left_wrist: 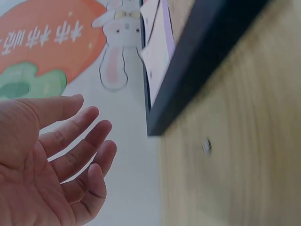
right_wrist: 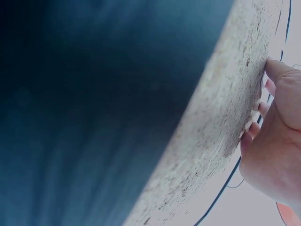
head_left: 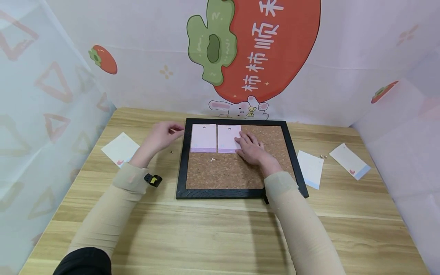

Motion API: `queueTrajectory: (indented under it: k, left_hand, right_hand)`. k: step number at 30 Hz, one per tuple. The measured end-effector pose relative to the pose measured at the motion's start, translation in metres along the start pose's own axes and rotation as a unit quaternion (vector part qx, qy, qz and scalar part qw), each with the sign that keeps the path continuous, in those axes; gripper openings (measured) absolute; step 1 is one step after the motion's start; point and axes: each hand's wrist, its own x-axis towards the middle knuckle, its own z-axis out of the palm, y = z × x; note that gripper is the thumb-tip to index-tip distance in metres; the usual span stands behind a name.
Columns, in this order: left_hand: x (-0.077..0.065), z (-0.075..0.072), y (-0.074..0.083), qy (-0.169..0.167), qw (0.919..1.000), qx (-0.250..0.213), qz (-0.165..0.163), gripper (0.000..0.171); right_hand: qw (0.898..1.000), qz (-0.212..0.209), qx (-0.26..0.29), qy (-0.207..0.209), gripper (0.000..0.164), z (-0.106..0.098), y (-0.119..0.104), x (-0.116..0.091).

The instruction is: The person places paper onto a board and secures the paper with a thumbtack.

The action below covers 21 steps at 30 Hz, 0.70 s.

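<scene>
A black-framed cork board [head_left: 223,172] lies on the table. Two pinkish-white cards, a left one [head_left: 203,138] and a right one [head_left: 227,139], sit side by side in its upper left, each with a small pin at the top. My right hand [head_left: 253,149] rests on the cork, fingertips at the right card's right edge. Just left of the frame hovers my left hand [head_left: 163,136]; the left wrist view shows its fingers [left_wrist: 77,155] loosely bent with nothing held. On the table beside the frame lies a small metallic pin [left_wrist: 207,146].
Small pieces [head_left: 212,159] lie on the cork below the cards. A white card [head_left: 118,148] lies at the left; a blue-edged card [head_left: 310,168] and another card [head_left: 350,160] are at the right, with small metallic pins [head_left: 323,156] between them. A printed backdrop [head_left: 148,91] stands behind the table.
</scene>
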Motion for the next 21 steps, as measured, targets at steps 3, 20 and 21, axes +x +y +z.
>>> queueTrajectory:
  k: [3,20,21]
  left_hand:
    - [-0.011,-0.009,-0.011,0.002,0.9998,0.01,-0.015,0.039]
    - [-0.065,-0.05,-0.088,0.009,0.9952,0.036,-0.091,0.058]
    - [-0.067,-0.052,-0.092,0.006,0.9948,0.038,-0.094,0.059]
  right_hand:
    - [1.0,0.001,0.001,0.001,0.059,0.0,0.0,0.0]
    - [1.0,-0.002,-0.001,0.0,0.06,0.001,0.001,0.0]
    - [1.0,-0.002,-0.001,0.0,0.06,0.001,0.001,0.0]
